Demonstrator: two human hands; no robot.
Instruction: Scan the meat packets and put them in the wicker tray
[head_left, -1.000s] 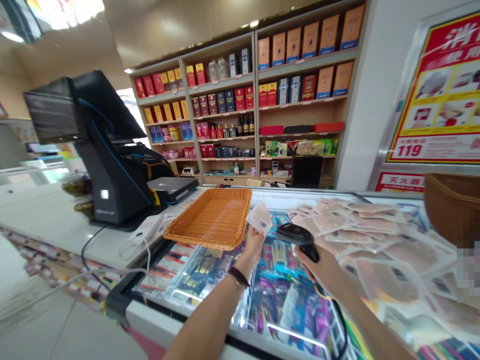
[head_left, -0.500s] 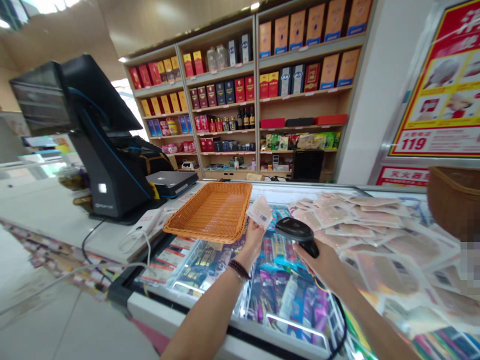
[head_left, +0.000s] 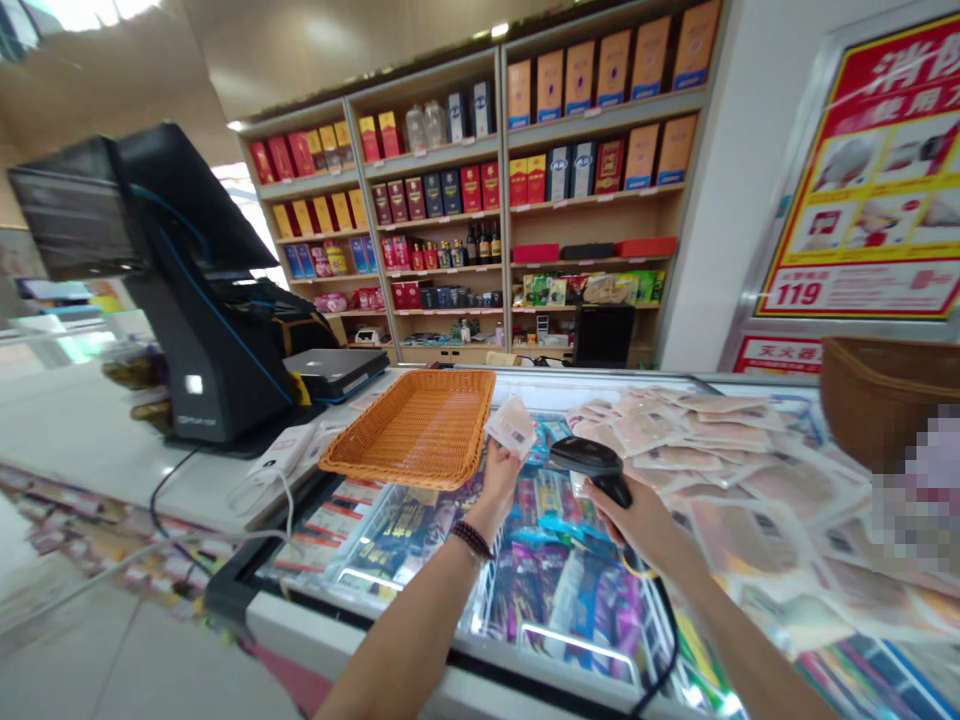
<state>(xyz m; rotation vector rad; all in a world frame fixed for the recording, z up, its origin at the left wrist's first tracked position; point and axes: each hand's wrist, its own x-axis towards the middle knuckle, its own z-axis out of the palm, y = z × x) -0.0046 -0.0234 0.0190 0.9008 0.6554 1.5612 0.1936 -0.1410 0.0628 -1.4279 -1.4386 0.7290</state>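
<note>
My left hand [head_left: 498,482], with a beaded bracelet at the wrist, grips a small clear packet [head_left: 513,426] with a printed label, just right of an orange wicker basket [head_left: 412,425]. The basket holds nothing visible. My right hand [head_left: 637,515] is closed round the handle of a black barcode scanner [head_left: 587,457], whose head points left towards the packet. A cable hangs below that hand. Many similar flat packets [head_left: 742,535] lie spread on the glass freezer top at the right. Through the glass, colourful wrapped items [head_left: 559,590] show below both hands.
At the left, a black checkout terminal [head_left: 217,340] and a flat grey device [head_left: 334,372] stand on the white counter [head_left: 67,430]. A white cable crosses the counter's edge. A brown basket [head_left: 885,400] sits at the right. Behind are shelves [head_left: 427,160] of boxes and bottles.
The view has shifted slightly, with more of the wall poster showing. The packet in my left hand has tilted a little, its label now facing up more. The scanner stays in my right hand.
</note>
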